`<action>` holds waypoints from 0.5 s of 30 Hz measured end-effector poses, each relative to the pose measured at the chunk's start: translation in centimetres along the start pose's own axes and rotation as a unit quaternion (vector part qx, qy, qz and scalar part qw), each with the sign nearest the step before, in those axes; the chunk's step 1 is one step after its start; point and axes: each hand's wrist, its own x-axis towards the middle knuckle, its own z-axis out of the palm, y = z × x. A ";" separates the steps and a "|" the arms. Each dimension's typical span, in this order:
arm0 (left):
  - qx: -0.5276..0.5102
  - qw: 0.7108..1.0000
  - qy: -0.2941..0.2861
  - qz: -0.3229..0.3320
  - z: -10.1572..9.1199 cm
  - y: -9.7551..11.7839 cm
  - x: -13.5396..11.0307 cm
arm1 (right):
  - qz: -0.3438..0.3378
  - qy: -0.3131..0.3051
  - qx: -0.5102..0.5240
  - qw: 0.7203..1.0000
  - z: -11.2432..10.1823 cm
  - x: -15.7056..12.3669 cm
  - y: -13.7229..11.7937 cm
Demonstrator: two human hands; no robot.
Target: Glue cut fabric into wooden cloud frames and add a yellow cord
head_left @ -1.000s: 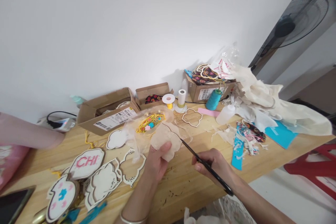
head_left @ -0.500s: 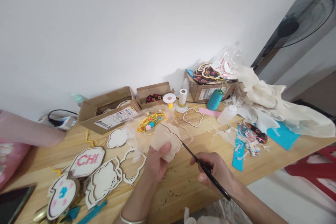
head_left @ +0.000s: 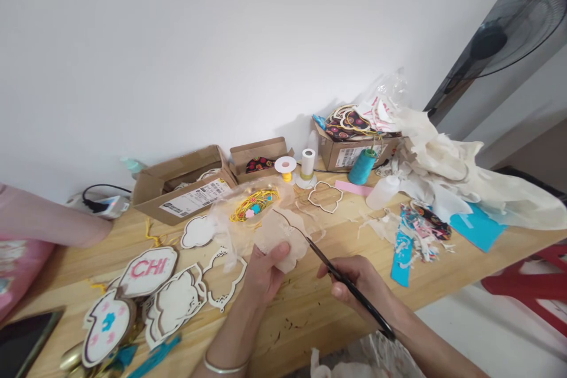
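Observation:
My left hand pinches a cream, scallop-edged, cloud-shaped piece between thumb and fingers above the table. A thin dark line runs along the piece's upper right edge. In my right hand is a long slim black tool, held slantwise like a pen. Its thin tip reaches the right edge of the cream piece; whether it touches, I cannot tell. The tool's exact kind does not show. Behind the piece lies a clear plastic bag with yellow cord and small coloured flowers.
Cardboard boxes line the wall. Near them stand a teal thread cone, a white bottle and a spool. Cloud-shaped wooden frames and a "CHI" plaque lie left. Fabric scraps are heaped right.
The black tool and my right hand have shifted very slightly. My left hand keeps its hold on the cream piece, almost in the same place.

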 end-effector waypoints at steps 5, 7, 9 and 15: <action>0.013 1.000 -0.001 -0.007 0.1 0.0 -0.1 | -0.009 0.015 -0.030 0.999 0.0 0.3 0.0; 0.011 1.000 0.001 -0.002 0.1 0.0 -0.1 | -0.012 0.016 -0.035 0.999 0.0 0.4 0.0; 0.007 1.000 0.003 0.003 0.0 0.0 0.0 | -0.014 0.016 -0.038 0.999 0.0 0.4 -0.1; 0.020 1.000 -0.002 0.008 -0.1 -0.1 0.1 | -0.025 0.023 -0.037 0.999 0.0 0.4 -0.2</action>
